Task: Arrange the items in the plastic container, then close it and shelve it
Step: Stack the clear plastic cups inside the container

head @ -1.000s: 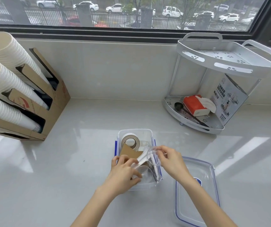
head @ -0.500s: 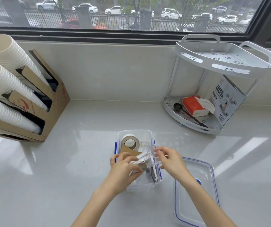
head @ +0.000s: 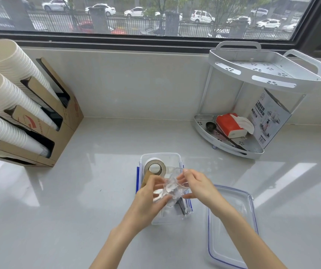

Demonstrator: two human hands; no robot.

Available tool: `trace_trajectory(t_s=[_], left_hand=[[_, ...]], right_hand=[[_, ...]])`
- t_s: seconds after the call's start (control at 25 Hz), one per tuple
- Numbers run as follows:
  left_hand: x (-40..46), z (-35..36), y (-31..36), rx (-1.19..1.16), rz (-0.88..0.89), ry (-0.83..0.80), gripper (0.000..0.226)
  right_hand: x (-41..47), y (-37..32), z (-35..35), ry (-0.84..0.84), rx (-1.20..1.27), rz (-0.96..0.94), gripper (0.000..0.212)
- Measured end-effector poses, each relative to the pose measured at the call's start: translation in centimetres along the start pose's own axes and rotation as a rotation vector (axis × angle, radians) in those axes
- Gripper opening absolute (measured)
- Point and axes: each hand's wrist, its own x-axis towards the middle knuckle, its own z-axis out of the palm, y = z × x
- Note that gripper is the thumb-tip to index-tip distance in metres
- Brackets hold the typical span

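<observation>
Low in the centre of the frame, my left hand (head: 152, 199) and right hand (head: 196, 186) pinch a clear plastic cup (head: 175, 183), white utensils seemingly inside, over the plastic container (head: 175, 158) to tuck it beside the tape roll (head: 154, 167). The lid (head: 233, 226) lies off, lower right.

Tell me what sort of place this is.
Probably an office pantry or break-room counter by a street-facing window. Signs: stacked white paper cups in a brown cardboard dispenser, a white two-tier metal corner rack holding a red tissue pack, and a pale glossy countertop.
</observation>
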Motion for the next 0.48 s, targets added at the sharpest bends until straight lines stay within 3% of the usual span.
trace_trajectory(t_s=[0.12,0.48], left_hand=[[-0.1,-0.2,0.1,-0.014,0.006,0.032,0.044],[-0.2,-0.6,-0.4,-0.048,0.025,0.074,0.045]], right_hand=[[-0.2,0.1,0.5,-0.001,-0.023,-0.021,0.022],[-0.1,1.4,0.6,-0.08,0.019,0.007,0.018]])
